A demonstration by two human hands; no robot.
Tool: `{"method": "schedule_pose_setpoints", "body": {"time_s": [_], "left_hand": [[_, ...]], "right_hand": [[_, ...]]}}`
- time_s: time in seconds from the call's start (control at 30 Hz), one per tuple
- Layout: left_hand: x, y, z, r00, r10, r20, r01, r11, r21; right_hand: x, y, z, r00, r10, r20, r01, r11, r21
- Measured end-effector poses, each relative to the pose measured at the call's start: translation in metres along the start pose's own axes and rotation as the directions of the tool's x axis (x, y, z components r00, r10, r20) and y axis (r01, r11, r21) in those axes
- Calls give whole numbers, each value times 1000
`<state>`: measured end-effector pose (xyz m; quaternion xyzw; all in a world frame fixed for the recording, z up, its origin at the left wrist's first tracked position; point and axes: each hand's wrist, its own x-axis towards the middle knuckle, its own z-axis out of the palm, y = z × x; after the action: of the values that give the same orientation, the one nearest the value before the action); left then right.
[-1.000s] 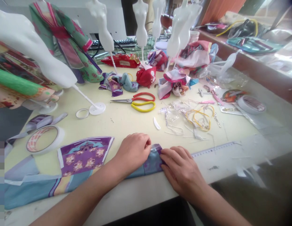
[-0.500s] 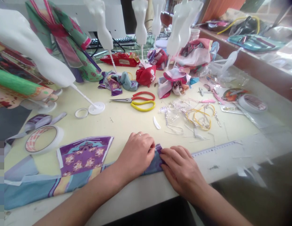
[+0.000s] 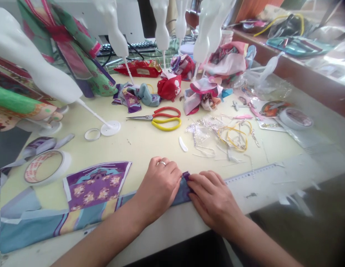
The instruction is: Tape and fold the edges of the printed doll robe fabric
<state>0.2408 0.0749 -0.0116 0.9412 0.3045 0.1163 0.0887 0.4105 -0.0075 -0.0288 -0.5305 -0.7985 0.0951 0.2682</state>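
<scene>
A long blue fabric strip (image 3: 40, 227) with purple and yellow bands lies along the table's front edge. My left hand (image 3: 160, 181), with a ring on one finger, is closed with its fingertips pinched at the upper edge of the strip. Close beside it, my right hand (image 3: 214, 198) presses its fingers together on the strip's purple-edged end, partly hiding it. Between the two hands a short stretch of blue cloth shows. A purple patterned fabric piece (image 3: 97, 185) with pale edges lies to the left, above the strip.
Scissors (image 3: 166, 118) with red and yellow handles lie mid-table. A tape roll (image 3: 63, 167) rests at left, near a tilted white mannequin (image 3: 44, 70). Crumpled doll clothes (image 3: 169, 88) sit at the back. Bead chains (image 3: 204, 148) and a ruler (image 3: 254, 174) lie at right.
The whole view has shifted slightly, so table items appear a little further left. My left hand has turned a little, showing its ring more clearly; both hands stay at the same cloth.
</scene>
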Motion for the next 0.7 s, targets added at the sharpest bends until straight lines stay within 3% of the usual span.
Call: {"method": "schedule_pose_setpoints", "body": {"time_s": [0.7], "left_hand": [[0, -1, 2, 1000, 2, 11, -2, 1000, -19]], "right_hand": [[0, -1, -1, 1000, 27, 12, -27, 1000, -6]]}}
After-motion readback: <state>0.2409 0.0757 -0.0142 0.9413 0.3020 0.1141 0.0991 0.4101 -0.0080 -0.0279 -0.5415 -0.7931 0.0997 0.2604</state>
